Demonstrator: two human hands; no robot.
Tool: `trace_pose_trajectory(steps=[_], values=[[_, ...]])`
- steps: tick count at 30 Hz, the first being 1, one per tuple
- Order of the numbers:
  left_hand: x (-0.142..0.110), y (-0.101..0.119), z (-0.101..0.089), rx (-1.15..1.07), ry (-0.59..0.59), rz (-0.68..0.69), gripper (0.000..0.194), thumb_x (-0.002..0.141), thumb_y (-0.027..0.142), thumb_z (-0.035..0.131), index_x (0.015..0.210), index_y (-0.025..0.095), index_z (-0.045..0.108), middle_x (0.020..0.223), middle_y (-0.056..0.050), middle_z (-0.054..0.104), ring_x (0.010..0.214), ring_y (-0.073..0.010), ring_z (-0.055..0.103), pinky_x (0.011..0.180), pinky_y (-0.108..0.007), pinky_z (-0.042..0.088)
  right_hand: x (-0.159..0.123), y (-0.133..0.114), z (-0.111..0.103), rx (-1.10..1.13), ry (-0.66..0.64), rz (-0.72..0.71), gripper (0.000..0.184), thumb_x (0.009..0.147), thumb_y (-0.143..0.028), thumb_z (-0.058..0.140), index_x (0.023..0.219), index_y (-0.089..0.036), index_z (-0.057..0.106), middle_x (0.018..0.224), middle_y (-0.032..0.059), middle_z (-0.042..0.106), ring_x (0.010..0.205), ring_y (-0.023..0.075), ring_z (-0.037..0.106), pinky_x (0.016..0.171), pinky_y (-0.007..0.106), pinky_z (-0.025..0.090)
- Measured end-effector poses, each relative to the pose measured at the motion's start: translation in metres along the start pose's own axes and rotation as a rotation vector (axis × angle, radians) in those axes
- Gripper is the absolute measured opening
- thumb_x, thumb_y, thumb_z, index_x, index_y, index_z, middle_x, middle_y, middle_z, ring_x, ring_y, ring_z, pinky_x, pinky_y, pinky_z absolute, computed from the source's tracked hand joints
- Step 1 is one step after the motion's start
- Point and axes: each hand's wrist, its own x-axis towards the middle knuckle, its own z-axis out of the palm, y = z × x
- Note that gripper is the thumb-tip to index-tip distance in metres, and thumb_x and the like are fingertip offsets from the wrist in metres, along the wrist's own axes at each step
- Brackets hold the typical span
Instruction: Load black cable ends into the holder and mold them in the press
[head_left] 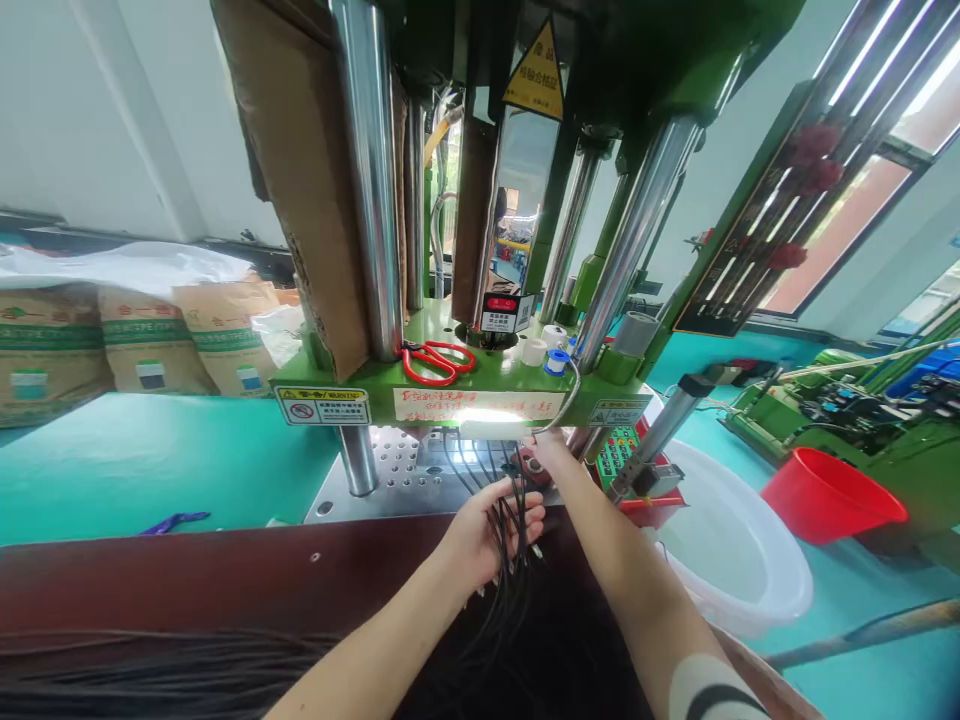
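Note:
My left hand (486, 532) is closed around a bundle of thin black cables (513, 560) that runs from the metal mould plate (405, 465) down toward me. My right hand (553, 452) reaches under the green press platform (457, 385) to the cable ends at the plate; its fingers are hidden among the cables. Both hands work just below the lit strip at the platform's front edge.
Red-handled scissors (435, 360) and tape rolls (544, 345) lie on the platform between chrome columns (371, 180). A white tub (739, 545) and red bucket (829, 495) stand at right. Stacked sacks (112, 340) sit at left. A dark brown bench edge (225, 575) lies in front.

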Motion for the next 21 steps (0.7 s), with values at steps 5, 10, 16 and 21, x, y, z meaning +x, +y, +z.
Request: trace_pose_trajectory(steps=[5, 10, 16, 21], values=[[-0.032, -0.024, 0.012, -0.052, -0.08, -0.051, 0.014, 0.084, 0.02, 0.045, 0.082, 0.011, 0.055, 0.045, 0.007, 0.036, 0.031, -0.0006, 0.026, 0.033, -0.012, 0.02, -0.034, 0.005, -0.008, 0.029, 0.032, 0.031, 0.019, 0.081, -0.033, 0.048, 0.073, -0.015, 0.049, 0.039, -0.0077, 0.044, 0.026, 0.0033, 0.028, 0.027, 0.014, 0.018], [-0.067, -0.047, -0.006, -0.045, -0.112, -0.052, 0.018, 0.085, 0.019, 0.043, 0.077, 0.01, 0.056, 0.044, 0.009, 0.026, 0.031, 0.0008, 0.017, 0.033, -0.012, 0.011, -0.051, 0.005, -0.014, 0.058, 0.092, 0.067, 0.012, 0.074, -0.03, 0.048, 0.073, -0.017, 0.048, 0.035, -0.0074, 0.043, 0.025, 0.0042, 0.028, 0.027, 0.014, 0.017], [-0.112, -0.088, -0.038, 0.084, -0.21, -0.165, 0.016, 0.077, 0.031, 0.057, 0.076, 0.015, 0.059, 0.042, 0.008, 0.028, 0.03, -0.0002, 0.014, 0.031, -0.014, 0.012, -0.064, 0.008, -0.022, 0.035, 0.122, 0.049, 0.013, 0.073, -0.031, 0.047, 0.075, -0.018, 0.048, 0.039, -0.0064, 0.046, 0.028, 0.0032, 0.028, 0.029, 0.014, 0.017], [-0.157, -0.029, -0.046, 0.092, -0.217, 0.119, 0.014, 0.079, 0.033, 0.054, 0.077, 0.019, 0.057, 0.042, 0.009, 0.022, 0.03, -0.0016, 0.011, 0.03, -0.015, 0.015, -0.072, 0.013, -0.043, -0.062, 0.078, 0.057, 0.014, 0.069, -0.03, 0.05, 0.073, -0.016, 0.05, 0.036, -0.007, 0.043, 0.026, 0.0027, 0.024, 0.028, 0.015, 0.013]])
